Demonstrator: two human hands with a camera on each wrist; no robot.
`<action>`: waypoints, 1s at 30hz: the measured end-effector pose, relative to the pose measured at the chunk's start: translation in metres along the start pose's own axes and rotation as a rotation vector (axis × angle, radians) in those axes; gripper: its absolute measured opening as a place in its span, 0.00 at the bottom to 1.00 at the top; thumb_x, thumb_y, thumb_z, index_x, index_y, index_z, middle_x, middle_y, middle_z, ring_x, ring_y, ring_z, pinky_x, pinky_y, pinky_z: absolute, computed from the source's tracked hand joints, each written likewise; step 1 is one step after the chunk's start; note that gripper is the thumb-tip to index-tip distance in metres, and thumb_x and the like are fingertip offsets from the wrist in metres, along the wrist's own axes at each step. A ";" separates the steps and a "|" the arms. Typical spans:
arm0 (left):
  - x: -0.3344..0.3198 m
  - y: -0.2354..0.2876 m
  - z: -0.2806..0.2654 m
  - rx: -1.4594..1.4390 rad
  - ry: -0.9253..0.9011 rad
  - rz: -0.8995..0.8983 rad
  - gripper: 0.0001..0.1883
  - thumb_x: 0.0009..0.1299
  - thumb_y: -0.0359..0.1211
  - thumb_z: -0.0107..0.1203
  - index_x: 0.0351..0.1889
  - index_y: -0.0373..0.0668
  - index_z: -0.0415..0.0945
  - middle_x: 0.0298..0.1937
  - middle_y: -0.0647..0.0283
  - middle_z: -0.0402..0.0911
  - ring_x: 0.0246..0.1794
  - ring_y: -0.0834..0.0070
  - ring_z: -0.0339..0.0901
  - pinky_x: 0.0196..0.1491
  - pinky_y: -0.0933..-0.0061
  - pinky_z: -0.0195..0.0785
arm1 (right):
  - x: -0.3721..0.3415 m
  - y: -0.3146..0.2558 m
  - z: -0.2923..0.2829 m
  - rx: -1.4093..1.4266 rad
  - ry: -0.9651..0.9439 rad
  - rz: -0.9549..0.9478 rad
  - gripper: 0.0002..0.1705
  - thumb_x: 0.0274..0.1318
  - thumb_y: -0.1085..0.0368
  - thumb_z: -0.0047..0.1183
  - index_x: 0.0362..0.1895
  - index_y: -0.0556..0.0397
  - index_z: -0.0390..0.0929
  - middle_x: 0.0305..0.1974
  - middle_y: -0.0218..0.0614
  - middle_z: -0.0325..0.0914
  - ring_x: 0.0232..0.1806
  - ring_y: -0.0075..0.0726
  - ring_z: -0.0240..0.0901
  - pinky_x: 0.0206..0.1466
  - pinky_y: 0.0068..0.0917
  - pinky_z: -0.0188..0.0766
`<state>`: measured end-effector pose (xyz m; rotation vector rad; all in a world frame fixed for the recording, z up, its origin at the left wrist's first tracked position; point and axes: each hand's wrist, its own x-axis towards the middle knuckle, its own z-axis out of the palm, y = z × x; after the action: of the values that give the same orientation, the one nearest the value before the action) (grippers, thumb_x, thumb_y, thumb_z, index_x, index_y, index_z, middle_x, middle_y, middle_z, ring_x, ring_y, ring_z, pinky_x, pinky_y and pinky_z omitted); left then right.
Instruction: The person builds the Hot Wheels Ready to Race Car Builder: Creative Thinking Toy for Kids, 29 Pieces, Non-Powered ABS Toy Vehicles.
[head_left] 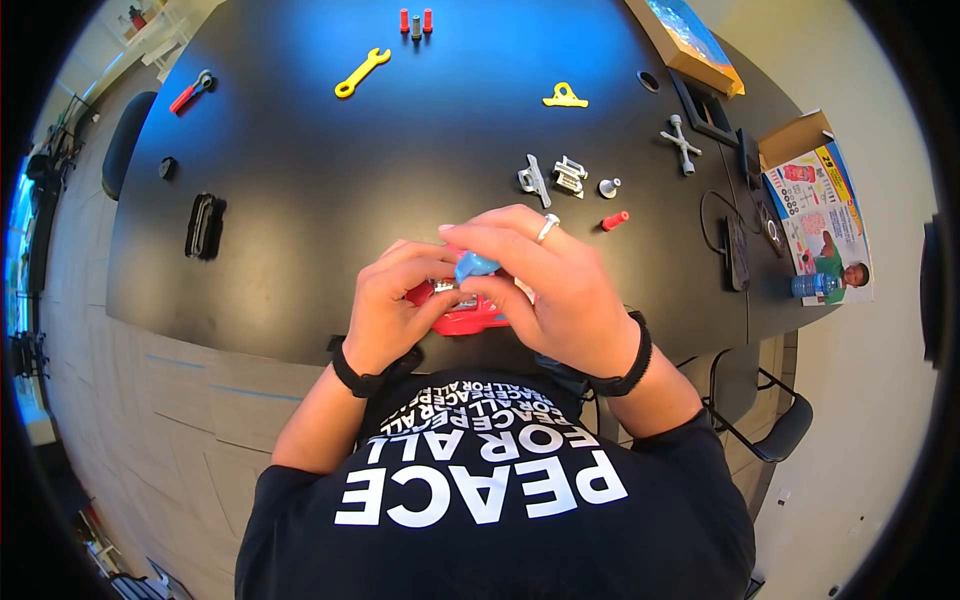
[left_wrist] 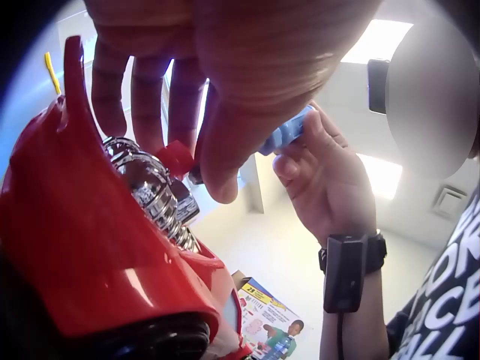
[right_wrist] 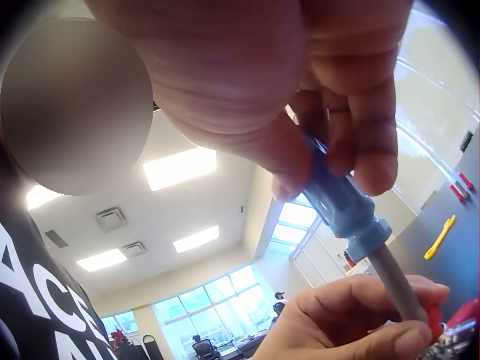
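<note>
Over the black tabletop [head_left: 290, 170] and a half-hidden red toy vehicle [left_wrist: 94, 225], a blue screwdriver [right_wrist: 345, 214] is gripped by the right hand [head_left: 562, 275]; a mostly covered red piece [left_wrist: 176, 157] is pinched by the left hand [head_left: 390, 300].

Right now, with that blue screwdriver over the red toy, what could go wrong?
The screwdriver might slip: its shaft ends right by the left hand's fingers and could jab them. The small red piece pinched there could drop among the silver engine parts of the red toy. And the loose red peg on the table, near the right hand, may get knocked.
</note>
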<state>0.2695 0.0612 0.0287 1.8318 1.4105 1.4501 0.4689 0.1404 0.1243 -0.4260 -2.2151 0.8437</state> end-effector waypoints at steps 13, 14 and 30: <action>-0.005 -0.007 0.000 -0.126 0.035 -0.062 0.12 0.69 0.21 0.70 0.50 0.36 0.88 0.48 0.55 0.92 0.42 0.64 0.88 0.48 0.69 0.79 | 0.011 -0.010 -0.009 -0.257 -0.192 0.033 0.22 0.62 0.68 0.69 0.60 0.52 0.85 0.49 0.40 0.83 0.43 0.49 0.83 0.44 0.37 0.82; -0.005 -0.007 0.001 -0.127 0.034 -0.059 0.12 0.69 0.21 0.70 0.50 0.36 0.88 0.48 0.55 0.92 0.42 0.64 0.88 0.48 0.69 0.79 | 0.011 -0.009 -0.009 -0.259 -0.190 0.034 0.22 0.62 0.68 0.69 0.60 0.52 0.85 0.49 0.40 0.83 0.43 0.49 0.83 0.44 0.37 0.82; -0.004 -0.013 -0.009 -0.340 -0.184 -0.142 0.19 0.74 0.18 0.59 0.63 0.31 0.81 0.49 0.53 0.92 0.49 0.69 0.90 0.57 0.67 0.82 | 0.023 0.011 0.004 0.064 -0.041 -0.039 0.20 0.58 0.65 0.74 0.52 0.56 0.83 0.50 0.43 0.82 0.46 0.54 0.84 0.46 0.43 0.83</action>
<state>0.2554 0.0612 0.0197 1.5737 1.1034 1.3193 0.4506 0.1587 0.1264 -0.3369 -2.2205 0.9069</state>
